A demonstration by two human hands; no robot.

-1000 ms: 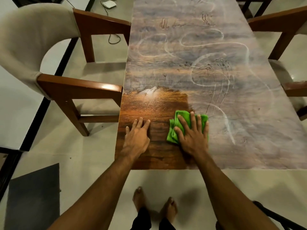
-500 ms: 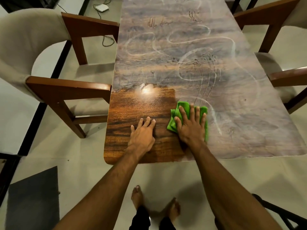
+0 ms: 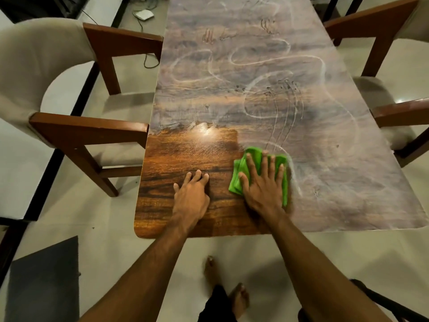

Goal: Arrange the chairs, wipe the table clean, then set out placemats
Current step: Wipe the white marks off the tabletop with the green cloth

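Observation:
A long wooden table [image 3: 255, 66] runs away from me, dusty grey with finger-drawn swirls over most of its top. Its near left corner [image 3: 176, 159] is wiped to glossy brown. My right hand [image 3: 264, 184] presses flat on a folded green cloth [image 3: 239, 177] at the border between the clean and dusty parts. My left hand [image 3: 191, 196] rests palm down on the clean wood beside it, holding nothing. A wooden armchair [image 3: 76, 126] with beige upholstery stands at the table's left side, and another armchair [image 3: 390, 108] stands at the right.
A dark mat [image 3: 44, 280] lies on the pale floor at bottom left. A white device [image 3: 144, 14] with cables sits on the floor at the far left. My bare feet [image 3: 222, 284] are below the table's near edge. A dark frame [image 3: 394, 303] shows at bottom right.
My view has shifted so the table's near left corner sits more in frame. My right hand with the cloth stays at the dusty border, and my left hand's fingers have drawn together.

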